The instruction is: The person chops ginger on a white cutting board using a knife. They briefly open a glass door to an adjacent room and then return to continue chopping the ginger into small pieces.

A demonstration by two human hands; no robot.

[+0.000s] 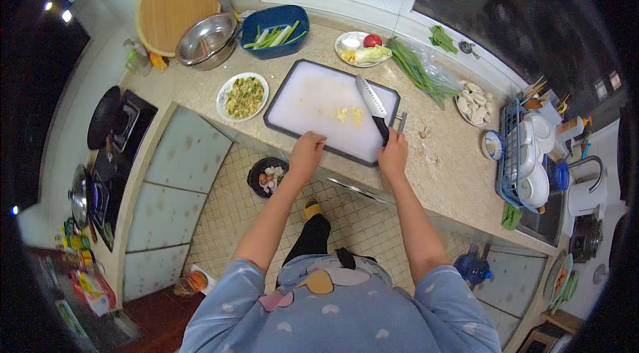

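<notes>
A white cutting board (319, 93) with a dark rim lies at a slant on the counter. On it are two small heaps of chopped pale yellow bits, perhaps garlic or ginger (357, 117). A kitchen knife (371, 97) with a dimpled blade and black handle rests along the board's right side, its tip pointing away from me. My right hand (393, 152) is closed around the end of that handle, at the board's near right corner. The fingertips of my left hand (308, 151) meet the board's near edge; whether they grip it is hidden.
Left of the board stand a plate of chopped filling (243, 97), a steel bowl (207, 41) and a blue basin (274, 31) with scallions. Behind it are a vegetable plate (360, 61) and bagged greens (419, 71). Rightward are dumplings (475, 103) and a dish rack (509, 153). A bin (255, 173) stands below.
</notes>
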